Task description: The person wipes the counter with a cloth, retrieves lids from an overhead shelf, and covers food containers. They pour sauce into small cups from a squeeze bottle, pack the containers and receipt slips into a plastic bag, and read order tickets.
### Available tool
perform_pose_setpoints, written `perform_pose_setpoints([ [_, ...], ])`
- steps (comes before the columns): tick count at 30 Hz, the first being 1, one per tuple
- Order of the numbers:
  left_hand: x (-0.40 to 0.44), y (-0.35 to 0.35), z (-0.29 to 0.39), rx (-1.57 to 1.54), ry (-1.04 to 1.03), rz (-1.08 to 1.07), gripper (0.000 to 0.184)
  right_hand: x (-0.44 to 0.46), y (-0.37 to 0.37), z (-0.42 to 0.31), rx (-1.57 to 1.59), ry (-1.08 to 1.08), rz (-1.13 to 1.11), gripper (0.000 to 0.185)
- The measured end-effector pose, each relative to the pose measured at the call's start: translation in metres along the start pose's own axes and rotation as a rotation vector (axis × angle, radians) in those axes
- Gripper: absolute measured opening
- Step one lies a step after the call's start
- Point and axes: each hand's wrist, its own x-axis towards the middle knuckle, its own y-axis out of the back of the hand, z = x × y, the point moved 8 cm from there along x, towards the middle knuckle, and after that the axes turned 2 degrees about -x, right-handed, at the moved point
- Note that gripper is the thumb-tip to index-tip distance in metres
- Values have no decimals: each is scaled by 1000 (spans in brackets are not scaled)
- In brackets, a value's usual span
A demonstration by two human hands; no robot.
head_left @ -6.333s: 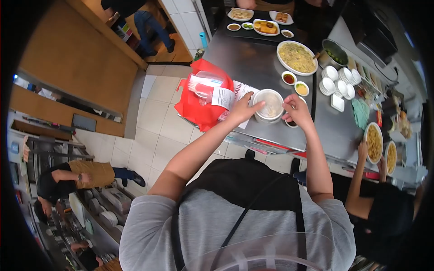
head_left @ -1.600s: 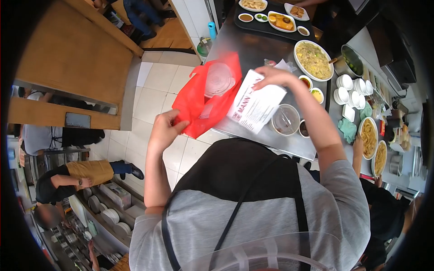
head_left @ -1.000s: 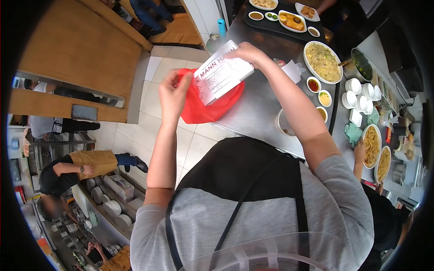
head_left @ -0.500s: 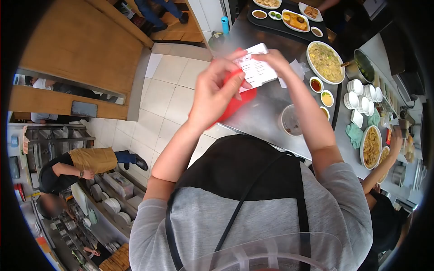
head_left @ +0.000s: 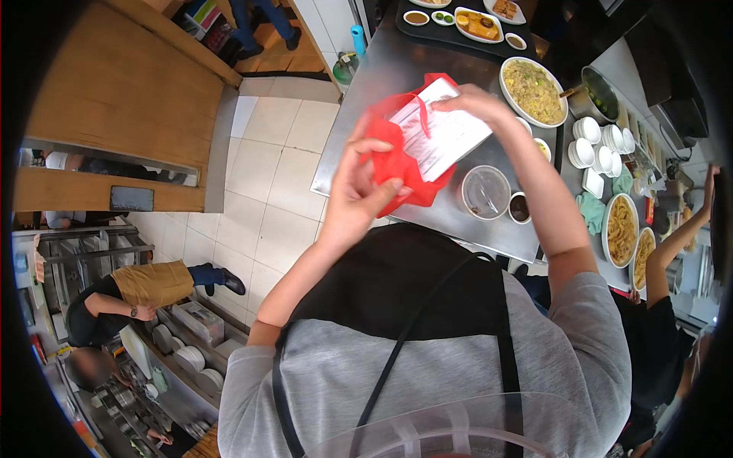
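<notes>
Head view, red bag (head_left: 397, 162) as reference. White box (head_left: 452, 145), printed face up, sits at the bag's mouth: red film shows past its far corner and along its near-left side, and one red strap crosses the face. Right end sticks out of the bag, uncovered. Long axis: can't fix it, film hides the left edge.

Right hand (head_left: 475, 105) is at the bag's far-right side, clamped on the box's far edge. It's the nearer hand to the box, which lies below and left of its fingers. Left hand (head_left: 357, 189) is at the bag's near-left side, fingers curled against the film, thumb lower with a gap between; blurred, can't tell if it's pinching. So the bag's mouth lies between the hands.

Clear round tub (head_left: 485, 188) stands just right of the bag on the steel counter (head_left: 397, 62), dark sauce (head_left: 519, 206) beyond it.
</notes>
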Motion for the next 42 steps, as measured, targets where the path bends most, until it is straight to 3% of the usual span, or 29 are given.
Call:
perform_pose_setpoints([
  [2, -3, -22, 0, 60, 2, -140, 38, 21, -30, 15, 66, -32, -116, 39],
  [4, -4, -23, 5, 79, -1, -137, 35, 42, -46, 21, -81, -47, -115, 42],
  [6, -3, -4, 17, 157, -23, -60, 32, 65, -49, 34, 8, 62, -85, 42],
  [8, 1, 26, 32, 117, -84, 82, 29, 57, -38, 8, -612, 269, 52, 45],
  [9, 6, 43, 41, 121, -112, 128, 29, 47, -35, -3, -612, 267, 58, 45],
  [12, 28, 86, 67, 151, -200, 255, 30, 3, -28, -27, -1325, -2, 45, 55],
  [13, 35, 93, 73, 119, -180, 236, 30, -8, -28, -45, -1630, 230, 107, 58],
  [17, 42, 68, 85, 169, -89, 113, 30, -52, 6, -89, -1550, 248, 264, 47],
  [19, 36, 59, 82, 264, -49, 86, 29, -86, 21, -102, -639, 428, 176, 36],
  [22, 25, 61, 71, 444, 68, 40, 31, -97, 69, -26, -699, 254, 386, 28],
  [24, 19, 64, 67, 595, 87, 25, 41, -104, 55, 52, -939, 64, 259, 22],
  [26, 15, 74, 66, 966, 164, 161, 51, -106, 49, 127, -944, 80, 302, 22],
  [27, 15, 83, 60, 1013, 167, 184, 58, -110, 41, 126, -945, 84, 298, 22],
  [29, 20, 95, 53, 925, 182, 172, 54, -118, 40, 131, -747, -162, 345, 22],
  [31, 25, 102, 50, 843, 194, 159, 51, -129, 36, 108, -787, -154, 326, 21],
  [33, 32, 100, 49, 464, 163, 107, 44, -135, 45, 83, -767, -116, 326, 18],
  [36, 37, 82, 54, 293, 149, 111, 38, -154, 45, -13, -624, 133, 275, 16],
  [40, 37, 68, 52, 212, 175, 32, 52, -153, 36, -125, -404, 333, 315, 19],
  [42, 37, 64, 53, 163, 133, -10, 59, -127, 21, -154, -485, 459, 244, 21],
])
